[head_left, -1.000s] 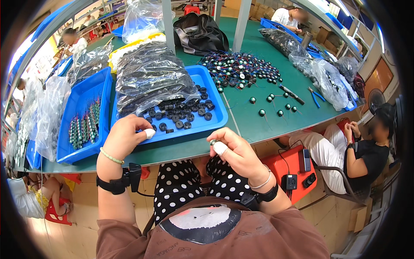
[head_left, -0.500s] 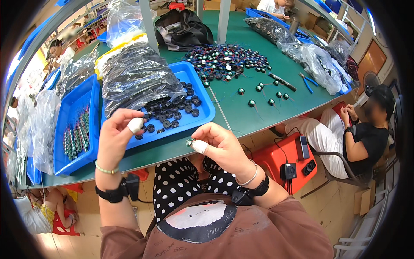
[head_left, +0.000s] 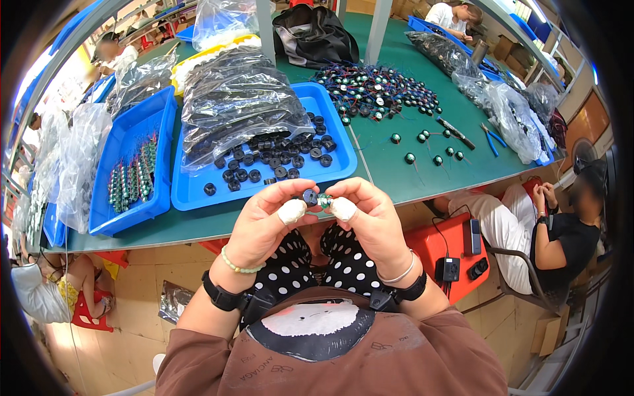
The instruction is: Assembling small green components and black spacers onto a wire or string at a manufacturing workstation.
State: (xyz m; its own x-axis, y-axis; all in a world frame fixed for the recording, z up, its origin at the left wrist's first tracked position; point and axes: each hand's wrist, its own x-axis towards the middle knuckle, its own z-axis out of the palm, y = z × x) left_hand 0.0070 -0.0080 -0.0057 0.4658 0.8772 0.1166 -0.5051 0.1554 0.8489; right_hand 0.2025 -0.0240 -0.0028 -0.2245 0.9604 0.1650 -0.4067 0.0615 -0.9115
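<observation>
In front of my body, at the table's near edge, my two hands meet. My left hand, its thumb wrapped in white, pinches a black round plastic cap. My right hand, also with a white-wrapped thumb, pinches a small green circuit-board piece right beside the cap. Whether the two parts touch, I cannot tell. More black caps lie loose in a blue tray just beyond my hands, partly under a clear bag of black parts.
A second blue tray at left holds rows of green boards. Finished-looking round pieces with wires are heaped behind, several scattered nearer. A marker and blue-handled pliers lie at right. A co-worker sits at right beside a red stool.
My left hand has come away from the tray, toward my right hand, and the black cap now shows in its fingers. The whole view has shifted, with the table things further right.
</observation>
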